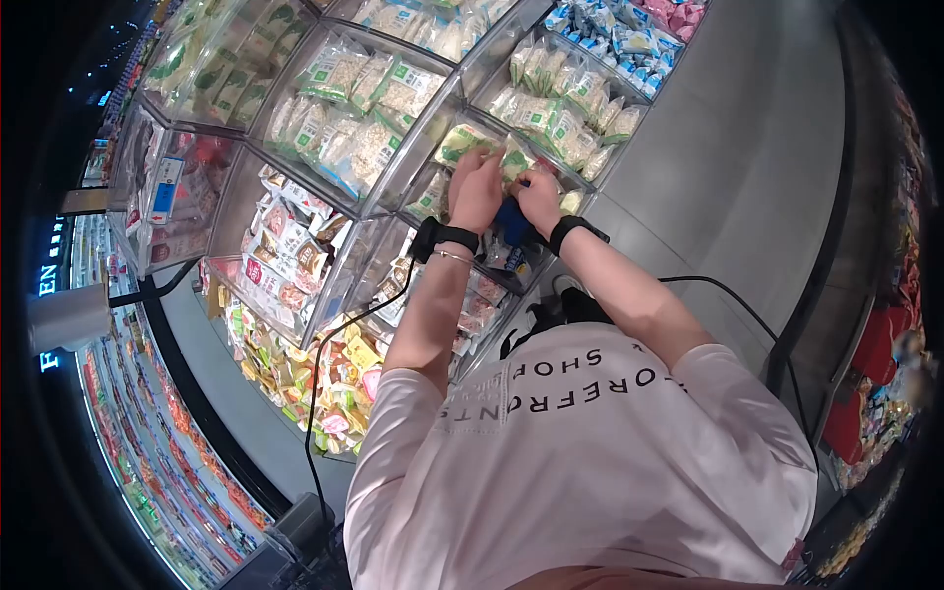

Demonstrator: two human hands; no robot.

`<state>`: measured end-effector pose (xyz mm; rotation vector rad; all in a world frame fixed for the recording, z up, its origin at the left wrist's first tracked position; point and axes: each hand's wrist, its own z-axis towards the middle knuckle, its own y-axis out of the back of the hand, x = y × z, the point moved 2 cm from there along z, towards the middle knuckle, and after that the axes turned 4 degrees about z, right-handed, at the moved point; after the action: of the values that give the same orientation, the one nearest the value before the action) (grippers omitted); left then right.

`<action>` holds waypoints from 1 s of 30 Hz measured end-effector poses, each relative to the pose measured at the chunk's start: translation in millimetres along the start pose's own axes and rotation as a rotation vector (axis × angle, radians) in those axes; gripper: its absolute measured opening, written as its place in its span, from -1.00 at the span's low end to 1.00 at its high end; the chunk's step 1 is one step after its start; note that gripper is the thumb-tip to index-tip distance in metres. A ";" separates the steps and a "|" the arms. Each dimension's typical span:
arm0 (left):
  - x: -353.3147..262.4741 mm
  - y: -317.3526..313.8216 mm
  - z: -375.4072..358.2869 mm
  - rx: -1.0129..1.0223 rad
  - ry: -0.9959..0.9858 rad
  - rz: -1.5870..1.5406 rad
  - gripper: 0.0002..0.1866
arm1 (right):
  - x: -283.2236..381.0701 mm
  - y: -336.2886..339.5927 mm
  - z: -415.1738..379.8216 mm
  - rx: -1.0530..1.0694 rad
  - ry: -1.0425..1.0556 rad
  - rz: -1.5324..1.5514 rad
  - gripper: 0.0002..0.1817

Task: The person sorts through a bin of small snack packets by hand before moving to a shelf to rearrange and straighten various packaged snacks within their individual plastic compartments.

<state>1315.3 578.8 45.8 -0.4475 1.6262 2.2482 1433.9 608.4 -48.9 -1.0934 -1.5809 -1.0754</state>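
Note:
My left hand (475, 187) reaches into a clear bin, its fingers bent at a green-and-white plastic packet (515, 162) between my two hands. Close beside it, my right hand (537, 201) has thumb and fingers curled together at the packet's near edge; what they pinch is hidden. Another packet with a green print (462, 144) lies just beyond my left fingertips. Below my hands is a dark blue item (511, 222), partly covered by the right one. More clear packets (430, 200) lie left of my left wrist.
Clear-walled bins hold bagged goods (369, 138) ahead, white snack packets (285, 251) at left and blue-wrapped pieces (615, 44) at top right. Yellow-wrapped sweets (295, 369) sit lower left. Black cables (313, 393) hang on both sides. Grey floor (733, 167) runs along the right.

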 end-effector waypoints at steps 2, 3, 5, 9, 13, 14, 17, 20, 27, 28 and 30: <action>5.1 -10.5 -5.4 0.069 -0.152 0.113 -0.50 | 2.3 3.4 8.7 0.026 0.022 -0.042 -0.76; 5.4 -12.4 -6.2 0.068 -0.147 0.110 -0.50 | 6.4 7.3 10.8 0.109 0.082 -0.161 -0.76; 4.2 -22.3 -8.4 0.187 -0.090 0.313 -0.40 | 15.8 23.6 2.2 0.190 0.135 -0.292 -0.77; 3.4 -32.4 -6.1 0.204 -0.029 0.395 -0.43 | 15.7 74.2 -33.0 0.093 0.164 -0.197 -0.71; 5.1 -39.0 -9.7 0.187 -0.013 0.358 -0.41 | -12.6 147.3 -74.3 0.018 -0.035 -0.197 -0.71; 7.4 -42.5 -11.9 0.170 -0.005 0.347 -0.40 | -17.1 159.7 -84.2 -0.020 -0.012 -0.182 -0.72; -1.8 -33.4 -13.9 0.112 -0.081 0.337 -0.40 | -48.2 181.8 -103.1 -0.069 -0.094 -0.115 -0.73; -30.3 -20.8 -19.1 0.011 -0.105 0.266 -0.49 | -50.6 188.9 -122.9 -0.088 -0.131 -0.088 -0.74; -65.4 -81.7 -56.2 0.286 0.131 0.045 -0.73 | -59.0 188.1 -143.7 -0.058 -0.159 -0.120 -0.74; -66.7 -86.6 -57.7 0.224 0.174 0.072 -0.75 | -56.7 188.0 -143.7 -0.050 -0.148 -0.160 -0.74; -67.3 -96.4 -58.6 0.224 0.208 0.124 -0.75 | -52.4 190.0 -144.9 -0.052 -0.132 -0.175 -0.73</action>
<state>1421.5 546.0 -24.3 -0.5496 2.0370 2.1288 1654.9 504.0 -39.0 -1.0946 -1.7885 -1.1858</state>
